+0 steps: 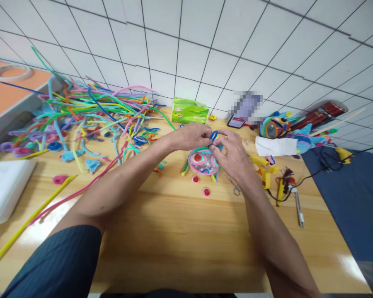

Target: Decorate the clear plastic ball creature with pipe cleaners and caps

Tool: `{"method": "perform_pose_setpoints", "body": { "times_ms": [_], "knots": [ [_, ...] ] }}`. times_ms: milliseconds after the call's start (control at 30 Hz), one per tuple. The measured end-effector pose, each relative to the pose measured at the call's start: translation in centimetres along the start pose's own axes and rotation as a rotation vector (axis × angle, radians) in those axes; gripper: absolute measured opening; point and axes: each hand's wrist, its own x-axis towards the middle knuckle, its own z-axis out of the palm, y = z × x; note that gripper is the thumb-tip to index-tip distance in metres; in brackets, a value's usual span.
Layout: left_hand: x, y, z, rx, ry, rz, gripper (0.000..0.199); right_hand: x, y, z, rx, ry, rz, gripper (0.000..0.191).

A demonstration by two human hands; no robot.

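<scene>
Blue fuzzy strand point(214, 135), in the head view, is forming a narrow loop at the far edge of a shiny, pink-rimmed oval face point(202, 164). Left hand point(194, 136) and right hand point(233, 153) are pinching it, each grip clamping on it. Round red-centred discs point(207, 191) are lying nearby on the smooth wooden table point(180, 244).

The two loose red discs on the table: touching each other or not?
Apart. The head view shows bare wood of the table between the left disc and the right disc.
</scene>
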Motion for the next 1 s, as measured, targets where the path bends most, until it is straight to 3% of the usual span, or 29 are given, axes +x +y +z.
{"method": "perform_pose_setpoints", "body": {
  "times_ms": [133, 400, 567, 800, 1000],
  "knots": [
    [0.0, 0.2, 0.0, 0.025, 0.01, -0.009, 0.017, 0.2, 0.1, 0.1, -0.025, 0.015, -0.034, 0.012],
    [-0.1, 0.7, -0.3, 0.004, -0.021, -0.054, 0.022, -1.4, 1.1, -2.1, 0.115, 0.306, 0.162, 0.016],
    [-0.3, 0.6, -0.1, -0.066, -0.005, -0.05, 0.017, -4.2, 1.0, -3.0, 0.206, 0.28, 0.271, 0.021],
    [0.0, 0.5, 0.6, -0.025, 0.024, -0.058, 0.017, -8.8, -0.2, -0.5, 0.26, 0.191, 0.303, 0.02],
    [-0.1, 0.4, 0.6, 0.022, 0.01, -0.064, 0.018, -9.6, -0.9, 2.7, 0.292, 0.16, 0.316, 0.068]
  ]
}}
